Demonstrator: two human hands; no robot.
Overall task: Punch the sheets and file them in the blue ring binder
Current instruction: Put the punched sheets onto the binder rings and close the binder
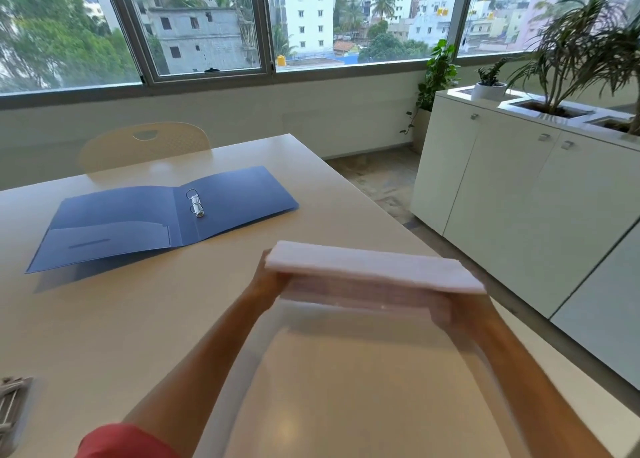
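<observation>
Matt blue plastic binder [166, 217], shiny metal rings [195, 202]; glossy smooth table [138, 319].

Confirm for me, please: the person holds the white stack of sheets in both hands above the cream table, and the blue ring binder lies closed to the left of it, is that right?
Not quite: the blue ring binder lies open, its metal rings showing, as the head view shows. The rest holds: the left hand and right hand hold the white stack of sheets above the cream table.

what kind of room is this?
Likely an office or meeting room: a long pale table with an open blue ring binder, white storage cabinets topped with planters, wide windows over city buildings.
</observation>
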